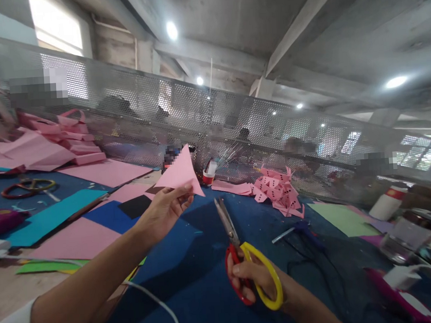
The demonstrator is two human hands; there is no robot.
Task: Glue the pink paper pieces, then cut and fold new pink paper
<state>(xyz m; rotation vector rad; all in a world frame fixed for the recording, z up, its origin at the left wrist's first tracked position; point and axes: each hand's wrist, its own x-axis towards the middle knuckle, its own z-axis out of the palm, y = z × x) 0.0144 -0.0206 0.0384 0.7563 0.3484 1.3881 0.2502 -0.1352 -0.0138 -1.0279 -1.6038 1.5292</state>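
My left hand pinches a pink paper triangle by its lower edge and holds it up above the table. In my right hand is a pair of scissors with one red and one yellow handle loop. The fingers pass through the loops, and the blades point up and away, slightly parted at the tips. Scissors and triangle are apart. Beyond them on the blue table mat lies a heap of folded pink paper pieces with dark dots.
Pink sheets, a turquoise sheet and another pair of scissors lie left. A cup of thin tools stands by the perforated metal screen. A glue gun, jar and white bottle are right. A white cable crosses the front.
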